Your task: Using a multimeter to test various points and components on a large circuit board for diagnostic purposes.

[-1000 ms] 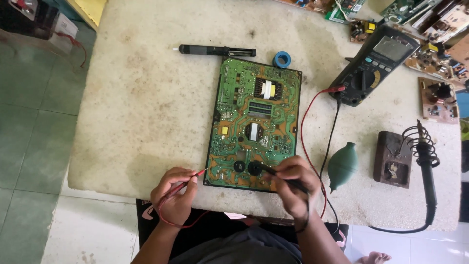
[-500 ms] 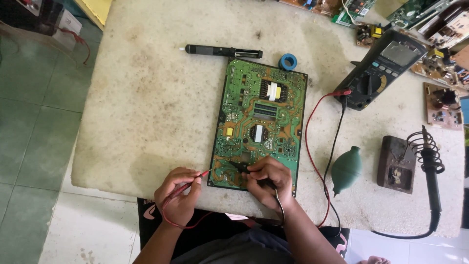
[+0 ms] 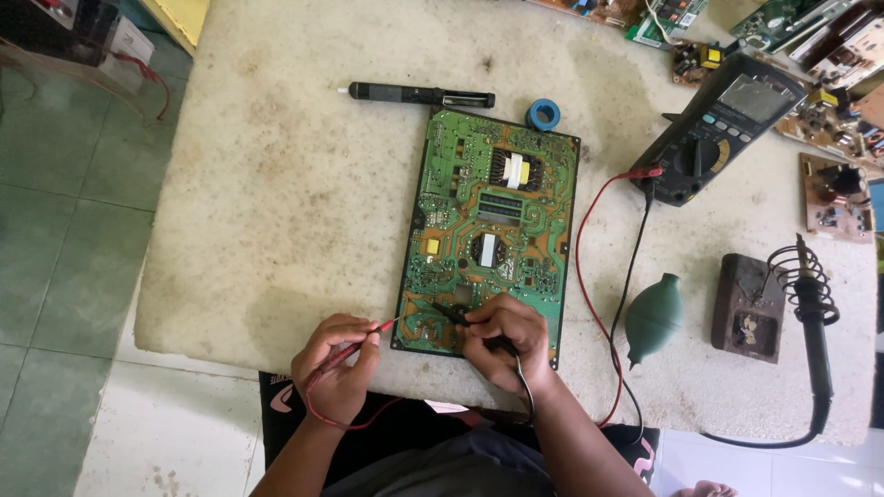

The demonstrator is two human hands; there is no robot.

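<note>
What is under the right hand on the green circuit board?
The right hand holds a black probe on the green circuit board. Components beneath the palm are covered.

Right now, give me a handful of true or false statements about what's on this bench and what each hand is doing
1. The left hand holds the red probe at the near left edge of the green circuit board. True.
2. The right hand holds the green rubber blower. False: it holds the black probe on the board; the blower lies untouched to the right.
3. The multimeter lies to the right of the board, with a red lead and a black lead plugged in. True.
4. The soldering iron sits on top of the board. False: the soldering iron rests in its coil stand at the far right.
5. A blue tape roll lies beyond the board's far edge. True.
</note>
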